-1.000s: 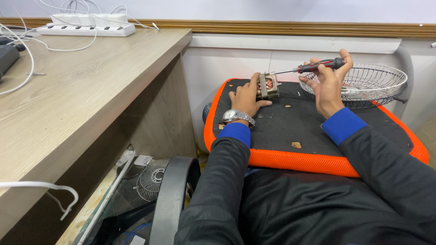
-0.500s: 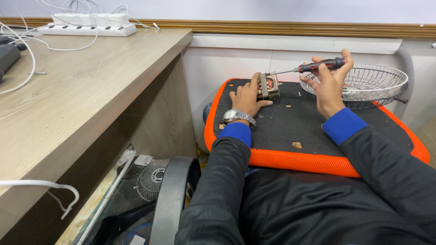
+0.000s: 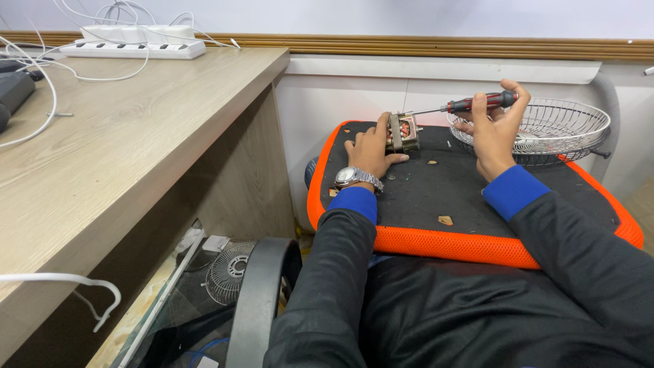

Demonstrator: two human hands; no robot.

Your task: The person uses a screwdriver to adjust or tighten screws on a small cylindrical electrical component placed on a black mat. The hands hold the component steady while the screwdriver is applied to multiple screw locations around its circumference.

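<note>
My left hand (image 3: 371, 148) steadies a small metal motor (image 3: 402, 133) with copper windings on a black pad with an orange rim (image 3: 422, 240). A silver wristwatch sits on that wrist. A little to the right, my right hand (image 3: 492, 129) grips a red and black screwdriver (image 3: 477, 103) held almost level, its thin shaft pointing left with the tip at the top of the motor. Both sleeves are black with blue cuffs.
A wire fan guard (image 3: 545, 129) lies on the pad's far right. Small screws and scraps dot the pad. A wooden desk (image 3: 136, 150) at left carries a white power strip (image 3: 133, 48) and cables. Another fan grille (image 3: 228, 272) lies on the floor under the desk.
</note>
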